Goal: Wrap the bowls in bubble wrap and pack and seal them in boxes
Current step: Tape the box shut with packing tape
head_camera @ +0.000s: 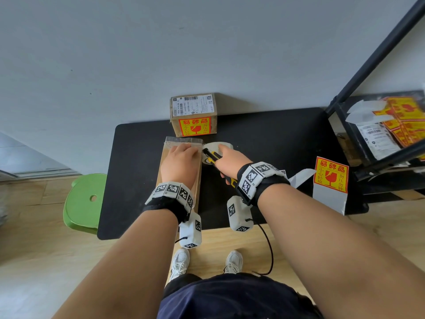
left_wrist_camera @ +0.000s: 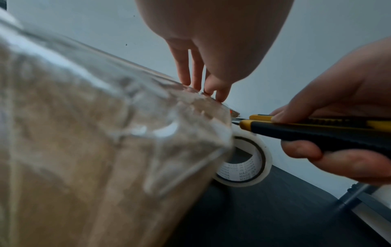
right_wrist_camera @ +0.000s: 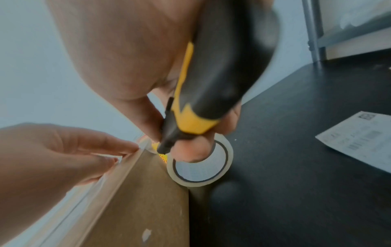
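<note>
A brown cardboard box [head_camera: 171, 155] stands on the black table [head_camera: 264, 130], its top covered in clear tape [left_wrist_camera: 118, 93]. My left hand [head_camera: 180, 157] lies flat on the box top, fingers straight, pressing the tape near the far right corner [left_wrist_camera: 208, 86]. My right hand [head_camera: 230, 160] grips a black and yellow utility knife [head_camera: 212, 155] whose tip sits at that corner [left_wrist_camera: 243, 122], just over a roll of clear tape [left_wrist_camera: 247, 160] standing beside the box [right_wrist_camera: 137, 200]. The bowls and bubble wrap are out of sight.
A sealed box [head_camera: 194, 115] with a shipping label and a red-yellow fragile sticker stands at the table's far edge against the wall. A fragile sticker sheet [head_camera: 331, 176] lies at the right. A black rack [head_camera: 379, 134] holds more labels. A green stool [head_camera: 85, 201] stands left.
</note>
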Available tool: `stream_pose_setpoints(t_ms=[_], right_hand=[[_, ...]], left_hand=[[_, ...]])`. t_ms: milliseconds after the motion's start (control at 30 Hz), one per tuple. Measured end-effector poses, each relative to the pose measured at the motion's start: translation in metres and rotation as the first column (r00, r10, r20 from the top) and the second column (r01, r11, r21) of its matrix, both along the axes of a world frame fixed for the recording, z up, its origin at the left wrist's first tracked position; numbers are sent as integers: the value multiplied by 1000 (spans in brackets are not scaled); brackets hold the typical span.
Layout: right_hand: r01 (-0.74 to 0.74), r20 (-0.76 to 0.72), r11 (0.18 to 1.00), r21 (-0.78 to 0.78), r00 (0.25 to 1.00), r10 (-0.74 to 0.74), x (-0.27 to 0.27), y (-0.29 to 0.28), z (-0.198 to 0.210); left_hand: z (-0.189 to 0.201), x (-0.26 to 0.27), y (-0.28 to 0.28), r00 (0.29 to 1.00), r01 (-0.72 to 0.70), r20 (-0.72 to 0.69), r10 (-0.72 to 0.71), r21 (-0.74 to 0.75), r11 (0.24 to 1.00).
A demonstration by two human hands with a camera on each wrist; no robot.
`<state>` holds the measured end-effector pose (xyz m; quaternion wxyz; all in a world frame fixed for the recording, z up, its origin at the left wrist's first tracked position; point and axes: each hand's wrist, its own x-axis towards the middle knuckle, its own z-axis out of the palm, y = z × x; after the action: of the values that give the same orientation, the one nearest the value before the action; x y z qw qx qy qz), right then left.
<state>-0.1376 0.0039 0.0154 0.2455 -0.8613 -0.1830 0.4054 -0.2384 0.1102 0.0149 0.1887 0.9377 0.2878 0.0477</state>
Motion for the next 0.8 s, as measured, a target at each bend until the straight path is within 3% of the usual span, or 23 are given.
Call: stream_pose_setpoints(t_ms=[200,367,467,667,800], right_hand=[[267,-84,948,175,963,-256,6,-15,-1],[393,120,904,168,902,-414,17,-32,-18],[342,239,939,27,910,-338,22,-46,-36],[230,209,925,-302,963,-171,25,-50,-67],[162,246,913,-374,967,-70,24,-52,-77]], left_hand=[[-8,1,3,1000,-11,15,11,6,1000],[-14,6,3,998,-43,47,41,41,998],[-19,7,2,993,-62,104,56,57,996],[-20,8,-2,990,-93,107,88,37,995],[-19,7,-2,989,-89,119,83,44,995]])
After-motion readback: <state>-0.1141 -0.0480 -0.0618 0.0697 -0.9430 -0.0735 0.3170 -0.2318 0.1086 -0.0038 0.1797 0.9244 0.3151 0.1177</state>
